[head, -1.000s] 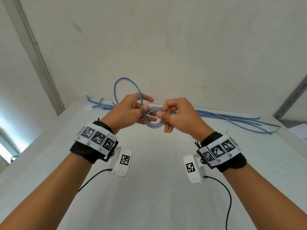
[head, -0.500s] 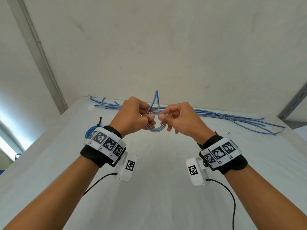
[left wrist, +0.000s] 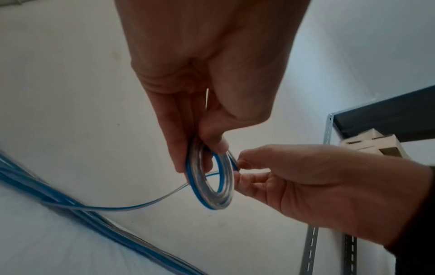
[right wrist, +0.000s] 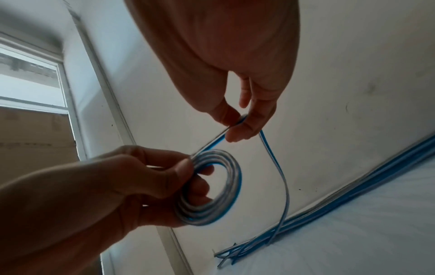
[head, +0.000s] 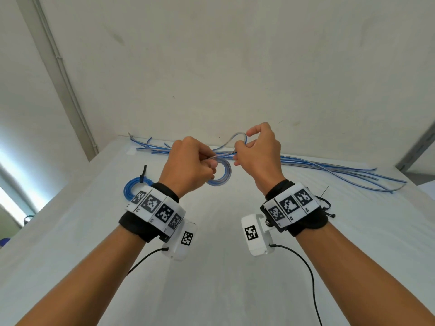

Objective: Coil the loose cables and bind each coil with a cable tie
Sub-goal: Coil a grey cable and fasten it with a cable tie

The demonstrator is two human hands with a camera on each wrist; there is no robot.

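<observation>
My left hand (head: 193,165) grips a small coil of blue and clear cable (head: 222,176) above the white table; the coil (right wrist: 212,191) shows as several stacked turns in the right wrist view, with my left thumb and fingers curled round its left side. My right hand (head: 256,149) pinches the free run of that same cable (right wrist: 235,124) just above and right of the coil (left wrist: 212,182). From the pinch the loose cable tail (right wrist: 280,176) loops down to the table.
A bundle of loose blue and clear cables (head: 317,167) lies along the table's far edge by the wall. A finished blue coil bound with a black tie (head: 135,185) lies at the left. Black cable ties (head: 326,203) lie right of my right wrist. A metal shelf (left wrist: 353,130) stands at the right.
My right hand has lifted up and to the right, drawing a stretch of cable away from the coil. My left hand still holds the coil, now a little lower.
</observation>
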